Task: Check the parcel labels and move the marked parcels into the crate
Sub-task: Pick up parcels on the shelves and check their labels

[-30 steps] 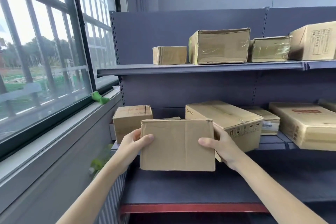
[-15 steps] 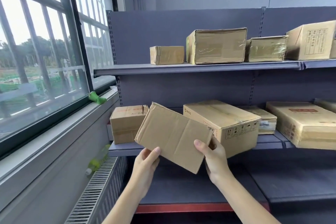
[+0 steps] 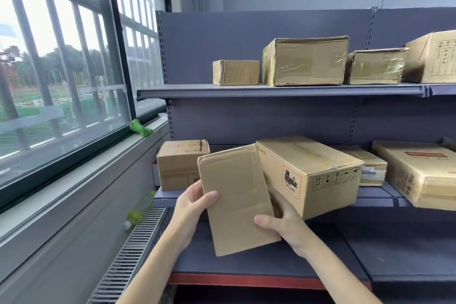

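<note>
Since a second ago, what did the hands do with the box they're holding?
The held parcel was turned: a second ago its long side lay level, now it stands on end, tilted, top leaning left. The left hand slid to its left edge and the right hand moved under its lower right corner. Both kept hold throughout. The boxes on the upper shelf and the PICO box stayed put.

Large barred window point(image 3: 61, 69) at left, trees and green ground beyond glass. Green object point(image 3: 140, 128) on window sill point(image 3: 74, 180) — near frame's lower corner, kind unclear. White radiator grille point(image 3: 130, 249) below sill, running beside shelving. Pale green bottle point(image 3: 134, 216) lying between wall and grille. Grey perforated back panel point(image 3: 246, 39) behind shelves — red strip point(image 3: 246, 280) along bottom shelf edge.
</note>
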Tool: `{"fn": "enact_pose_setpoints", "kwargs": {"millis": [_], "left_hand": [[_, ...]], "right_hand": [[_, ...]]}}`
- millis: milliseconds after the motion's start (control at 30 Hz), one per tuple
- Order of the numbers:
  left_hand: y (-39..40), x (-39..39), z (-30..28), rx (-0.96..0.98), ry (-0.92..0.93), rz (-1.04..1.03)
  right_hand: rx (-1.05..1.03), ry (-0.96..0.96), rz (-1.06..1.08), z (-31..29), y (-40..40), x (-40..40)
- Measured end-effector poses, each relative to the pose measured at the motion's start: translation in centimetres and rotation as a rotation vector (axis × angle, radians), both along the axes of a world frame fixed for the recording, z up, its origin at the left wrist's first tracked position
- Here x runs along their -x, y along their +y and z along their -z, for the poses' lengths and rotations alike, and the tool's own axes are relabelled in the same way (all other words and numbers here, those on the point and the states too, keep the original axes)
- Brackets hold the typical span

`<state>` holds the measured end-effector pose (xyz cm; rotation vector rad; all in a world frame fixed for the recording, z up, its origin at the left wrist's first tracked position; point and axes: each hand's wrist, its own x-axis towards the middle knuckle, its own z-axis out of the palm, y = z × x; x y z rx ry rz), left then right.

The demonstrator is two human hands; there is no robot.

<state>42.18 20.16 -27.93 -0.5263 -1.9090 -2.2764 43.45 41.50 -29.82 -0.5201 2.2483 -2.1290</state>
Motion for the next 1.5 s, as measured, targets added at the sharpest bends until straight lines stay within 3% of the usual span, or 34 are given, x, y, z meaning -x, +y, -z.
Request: {"fn": "enact_pose_setpoints", "kwargs": {"millis": [300,500,700,833,900,1000,1167,1367,1500], "left_hand": [[-0.5,-0.8,0.2,0.109,0.066,0.056],[0.5,-0.7,0.1,0.017,0.001,-0.163],[0.9,-0.4,-1.8,0.109,-0.066,-0.203],[1.5,-0.6,-1.6,0.069,-0.097,-0.187],[1.2,-0.4,-1.3,0.050,-0.087,-0.229],[0.5,-0.3,-0.9,0.101,-0.057,-0.235],[-0.1,-1.3,0.0,0.398,-0.012,-0.152],[0.0,-2.6,0.5,0.706,0.212,-0.161],[0.4,-3.3,0.5,0.795,0.351,-0.131]], "right_hand": [[0.134,0.016,0.066,1.6,-1.2,-0.6],[-0.399,0.291,0.477,1.1,-1.8,-0.8],[-0.619,0.525,0.633,2.7,-2.3,-0.1],[-0.687,0.563,0.658,3.5,-3.1,-0.3],[-0.659,0.531,0.587,3.2,-3.3,-0.6],[-0.443,0.314,0.352,2.0,-3.1,-1.1],[-0.054,0.015,0.103,-1.7,-2.9,-0.7],[-0.044,-0.277,-0.059,-3.1,-2.0,0.4],[-0.015,-0.316,-0.130,-4.0,-1.0,0.5]]}}
